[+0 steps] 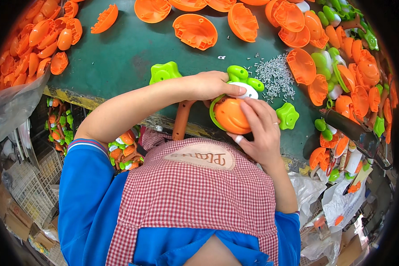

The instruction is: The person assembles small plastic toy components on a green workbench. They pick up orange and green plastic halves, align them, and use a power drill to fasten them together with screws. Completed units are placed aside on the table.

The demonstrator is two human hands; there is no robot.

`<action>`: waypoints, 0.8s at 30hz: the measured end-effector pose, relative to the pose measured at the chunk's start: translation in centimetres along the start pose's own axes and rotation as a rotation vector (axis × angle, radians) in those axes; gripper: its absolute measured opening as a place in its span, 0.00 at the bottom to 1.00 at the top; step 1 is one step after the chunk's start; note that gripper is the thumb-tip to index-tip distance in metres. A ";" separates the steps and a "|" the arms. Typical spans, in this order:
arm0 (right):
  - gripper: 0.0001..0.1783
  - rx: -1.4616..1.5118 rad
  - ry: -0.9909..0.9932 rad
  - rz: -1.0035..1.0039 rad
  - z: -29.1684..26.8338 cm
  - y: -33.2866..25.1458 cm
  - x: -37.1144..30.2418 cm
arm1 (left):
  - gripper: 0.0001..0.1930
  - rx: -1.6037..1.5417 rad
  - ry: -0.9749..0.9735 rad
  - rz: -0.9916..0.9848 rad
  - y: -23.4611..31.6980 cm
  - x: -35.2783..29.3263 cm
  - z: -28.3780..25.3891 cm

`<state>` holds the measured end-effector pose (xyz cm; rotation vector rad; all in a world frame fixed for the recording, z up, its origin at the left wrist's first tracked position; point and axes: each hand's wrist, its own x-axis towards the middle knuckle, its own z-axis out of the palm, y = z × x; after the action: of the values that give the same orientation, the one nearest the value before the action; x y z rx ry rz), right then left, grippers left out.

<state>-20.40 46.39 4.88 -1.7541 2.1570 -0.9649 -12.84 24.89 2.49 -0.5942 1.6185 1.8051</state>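
Observation:
Both hands hold a plastic toy piece above the near edge of the green table. It has a rounded orange shell, a green rim, a white part and green lobes on top. My left hand reaches across from the left, its thumb pressed on the white part. Curled around the orange shell from the right is my right hand, with a white band on one finger. A brown tube with holes sticks out below my left forearm; whether it joins the toy is hidden.
Green star-shaped pieces lie left and right of my hands. Small screws are heaped beyond them. Orange half shells line the back, with piles of orange parts left and mixed parts right. A dark tool is at right.

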 end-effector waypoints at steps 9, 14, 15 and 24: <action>0.41 -0.072 0.016 0.015 0.8 -0.1 -0.7 | 0.42 0.075 0.024 0.007 -0.6 0.4 -0.1; 0.40 -0.040 0.098 0.101 1.4 -0.1 -1.8 | 0.44 0.204 -0.007 0.322 -1.3 -0.3 0.0; 0.40 -0.016 0.089 0.094 1.3 0.1 -1.9 | 0.45 0.258 0.012 0.335 -1.0 -0.4 0.0; 0.22 -0.291 1.264 0.054 -10.0 9.4 -6.7 | 0.42 0.139 -0.071 0.291 -1.0 0.2 -0.5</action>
<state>-31.43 57.04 5.36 -1.2214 3.0935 -2.2470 -12.26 24.47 1.60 -0.2372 1.8384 1.8718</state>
